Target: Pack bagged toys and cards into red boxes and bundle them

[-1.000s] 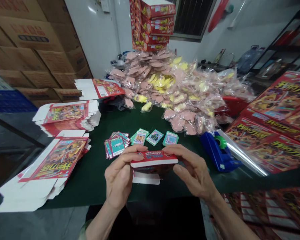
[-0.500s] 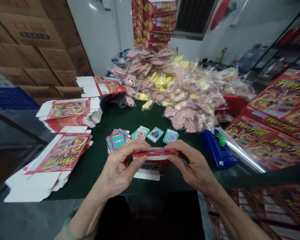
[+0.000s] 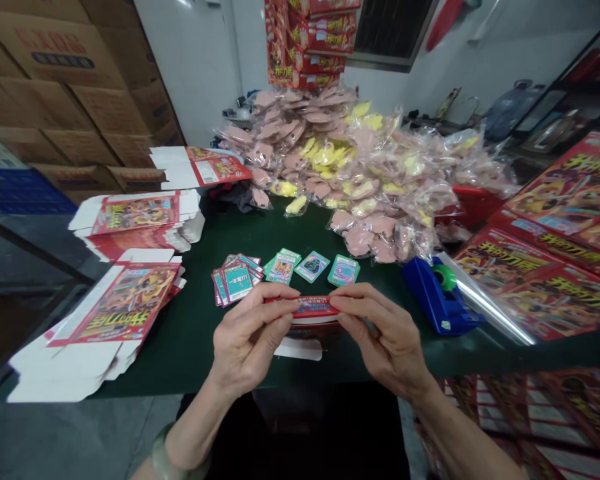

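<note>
A red printed cardboard box [image 3: 313,307] is held between my two hands above the front of the table, its narrow printed side facing up. My left hand [image 3: 253,333] pinches the left end, thumb and fingers closed on it. At the right end my right hand [image 3: 383,333] grips in the same way. Below the box a white cardboard flap [image 3: 299,349] shows. Just beyond my hands lie piles of cards: red-edged ones [image 3: 237,280] at the left, then green-edged ones [image 3: 283,267], a dark-pictured pile [image 3: 312,266] and another green pile [image 3: 343,270].
Flattened boxes [image 3: 125,303] are stacked at the left on the green table [image 3: 260,230]. Bagged pink and yellow pieces [image 3: 330,157] heap up at the back. A blue tape dispenser [image 3: 437,300] stands right, before printed red boxes [image 3: 545,267]. Brown cartons [image 3: 65,93] line the left wall.
My fingers have shifted on the box's top edge, and its printed narrow side now shows more. The view has tilted slightly. The cards and stacks stay in place.
</note>
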A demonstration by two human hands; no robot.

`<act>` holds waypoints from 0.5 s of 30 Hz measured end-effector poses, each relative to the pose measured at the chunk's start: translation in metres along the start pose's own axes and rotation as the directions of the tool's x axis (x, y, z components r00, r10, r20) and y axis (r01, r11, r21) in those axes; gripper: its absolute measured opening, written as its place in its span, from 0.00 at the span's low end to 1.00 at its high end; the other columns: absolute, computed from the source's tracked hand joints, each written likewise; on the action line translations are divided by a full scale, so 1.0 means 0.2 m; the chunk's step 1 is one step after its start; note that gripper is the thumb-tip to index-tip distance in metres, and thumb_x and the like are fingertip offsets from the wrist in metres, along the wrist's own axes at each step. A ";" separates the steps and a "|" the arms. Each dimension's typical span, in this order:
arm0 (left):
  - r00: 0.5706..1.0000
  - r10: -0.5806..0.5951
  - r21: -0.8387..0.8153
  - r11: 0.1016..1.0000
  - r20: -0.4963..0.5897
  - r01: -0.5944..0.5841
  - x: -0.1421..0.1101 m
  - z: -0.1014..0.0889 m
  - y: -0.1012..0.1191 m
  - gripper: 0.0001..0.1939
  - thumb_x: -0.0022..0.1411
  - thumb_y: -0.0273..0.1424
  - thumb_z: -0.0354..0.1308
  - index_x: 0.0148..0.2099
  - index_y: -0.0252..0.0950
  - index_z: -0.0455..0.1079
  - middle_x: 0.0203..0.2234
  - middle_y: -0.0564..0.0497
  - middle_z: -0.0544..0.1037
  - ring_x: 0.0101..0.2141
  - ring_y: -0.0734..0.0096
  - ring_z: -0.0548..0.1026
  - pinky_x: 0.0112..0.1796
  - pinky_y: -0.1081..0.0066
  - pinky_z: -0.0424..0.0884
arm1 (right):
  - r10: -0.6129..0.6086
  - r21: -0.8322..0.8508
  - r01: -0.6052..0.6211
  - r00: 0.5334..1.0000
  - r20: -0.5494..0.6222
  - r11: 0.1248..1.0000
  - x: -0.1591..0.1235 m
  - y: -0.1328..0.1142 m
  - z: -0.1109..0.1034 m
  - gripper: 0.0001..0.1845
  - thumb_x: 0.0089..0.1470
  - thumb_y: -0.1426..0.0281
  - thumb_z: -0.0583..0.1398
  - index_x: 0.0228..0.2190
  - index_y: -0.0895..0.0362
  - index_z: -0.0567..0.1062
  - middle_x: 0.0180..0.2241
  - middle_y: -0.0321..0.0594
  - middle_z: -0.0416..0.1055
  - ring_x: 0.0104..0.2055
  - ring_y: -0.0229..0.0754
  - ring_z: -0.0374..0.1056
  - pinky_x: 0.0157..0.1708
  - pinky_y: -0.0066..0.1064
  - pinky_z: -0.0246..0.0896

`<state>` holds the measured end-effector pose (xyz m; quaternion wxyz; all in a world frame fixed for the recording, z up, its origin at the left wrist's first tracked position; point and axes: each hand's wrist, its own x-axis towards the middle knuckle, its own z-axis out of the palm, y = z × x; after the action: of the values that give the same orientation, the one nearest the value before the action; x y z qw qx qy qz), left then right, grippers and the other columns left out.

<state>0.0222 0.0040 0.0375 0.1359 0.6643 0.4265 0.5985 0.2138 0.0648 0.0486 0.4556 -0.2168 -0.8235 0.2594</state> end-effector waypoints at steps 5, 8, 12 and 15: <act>0.994 0.106 0.035 0.994 0.003 -0.106 -0.05 0.02 -0.04 0.13 0.61 0.26 0.52 0.48 0.36 0.70 0.43 0.44 0.72 0.41 0.64 0.73 0.37 0.65 0.72 | -0.063 -0.055 0.059 0.994 -0.085 0.997 -0.07 0.05 0.06 0.16 0.55 0.77 0.55 0.45 0.53 0.70 0.45 0.46 0.68 0.45 0.44 0.68 0.42 0.38 0.66; 0.988 0.147 0.107 0.984 -0.038 -0.143 -0.06 0.05 -0.07 0.16 0.55 0.23 0.60 0.47 0.36 0.69 0.44 0.44 0.71 0.41 0.65 0.73 0.37 0.67 0.72 | -0.112 -0.079 0.101 0.982 -0.151 0.992 -0.10 0.08 0.11 0.20 0.54 0.77 0.56 0.48 0.52 0.67 0.49 0.47 0.65 0.49 0.46 0.65 0.47 0.43 0.64; 0.987 0.088 0.159 0.985 -0.132 -0.066 -0.09 0.09 -0.11 0.17 0.51 0.22 0.63 0.45 0.38 0.69 0.43 0.47 0.73 0.39 0.67 0.75 0.36 0.70 0.74 | -0.083 -0.073 0.072 0.982 -0.170 0.995 -0.12 0.11 0.17 0.23 0.53 0.76 0.57 0.51 0.52 0.64 0.52 0.48 0.63 0.53 0.47 0.63 0.49 0.44 0.62; 0.972 -0.031 0.190 0.979 -0.231 0.077 -0.11 0.11 -0.11 0.24 0.49 0.26 0.65 0.49 0.39 0.65 0.36 0.51 0.76 0.34 0.70 0.77 0.33 0.73 0.75 | 0.105 -0.029 -0.114 0.969 -0.224 0.993 -0.17 0.16 0.11 0.29 0.54 0.70 0.57 0.56 0.54 0.57 0.54 0.51 0.60 0.46 0.45 0.67 0.39 0.39 0.68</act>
<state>0.0355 0.0085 0.0026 0.0361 0.5899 0.5145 0.6213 0.2142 0.0649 -0.0030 0.5253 -0.2990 -0.7594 0.2408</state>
